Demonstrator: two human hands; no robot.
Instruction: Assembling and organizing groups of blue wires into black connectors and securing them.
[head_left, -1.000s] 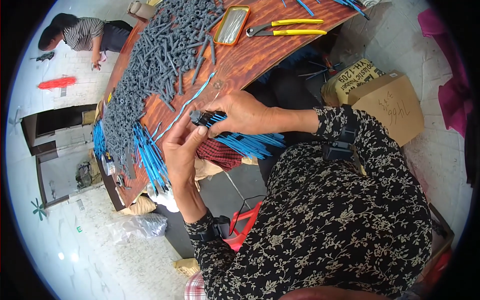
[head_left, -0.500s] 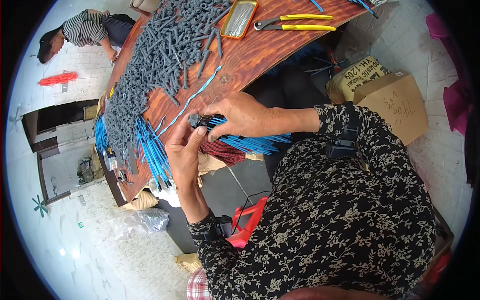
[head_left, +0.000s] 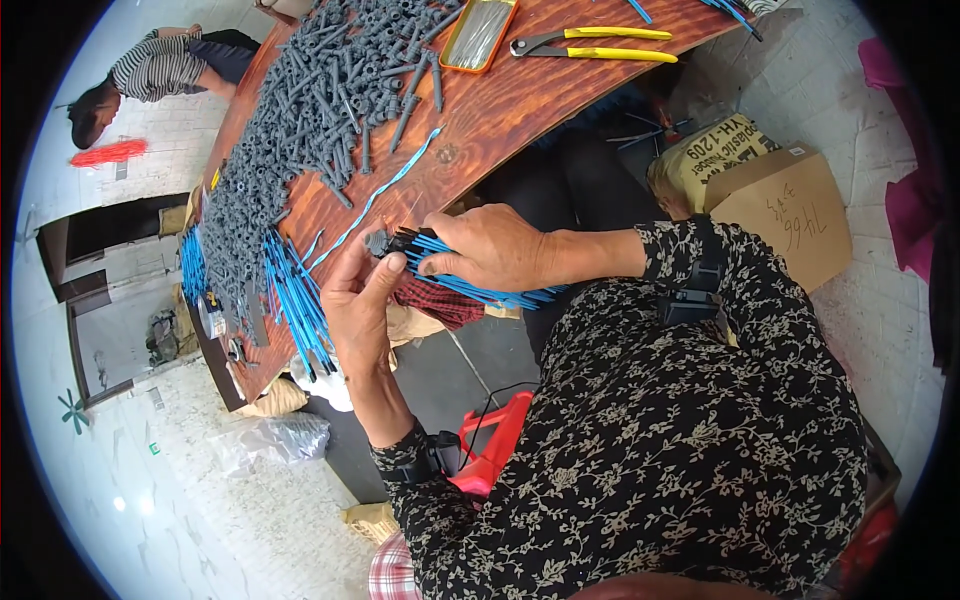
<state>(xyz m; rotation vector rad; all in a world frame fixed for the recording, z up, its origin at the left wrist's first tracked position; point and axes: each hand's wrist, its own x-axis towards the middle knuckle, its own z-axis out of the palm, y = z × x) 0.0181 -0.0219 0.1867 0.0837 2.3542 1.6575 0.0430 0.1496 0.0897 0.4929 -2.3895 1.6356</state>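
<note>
My left hand (head_left: 358, 315) is closed, its thumb and fingers pinching a dark grey ribbed plastic piece (head_left: 377, 242). Just to its right, my right hand (head_left: 495, 245) curls over a bundle of thin blue rods (head_left: 480, 290) with black tips. The black tips meet or lie close beside the grey piece; whether they enter it I cannot tell. Both hands are above the near edge of the wooden table (head_left: 440, 165). Beyond them a blue-and-white twisted cord (head_left: 385, 195) lies on the tabletop.
Grey plastic screw-like parts (head_left: 330, 90) form a large heap. More blue rods (head_left: 297, 305) lie left. Farther back are an orange-rimmed tin (head_left: 480, 35) and yellow-handled pliers (head_left: 600, 45). A cardboard box (head_left: 785, 205) and sack (head_left: 715, 155) stand right; a red stool (head_left: 495, 445) is below.
My right hand's fingers have drawn slightly back from the grey piece, exposing more black tips. The view has shifted slightly. A person in a striped shirt at far left has moved head and arm.
</note>
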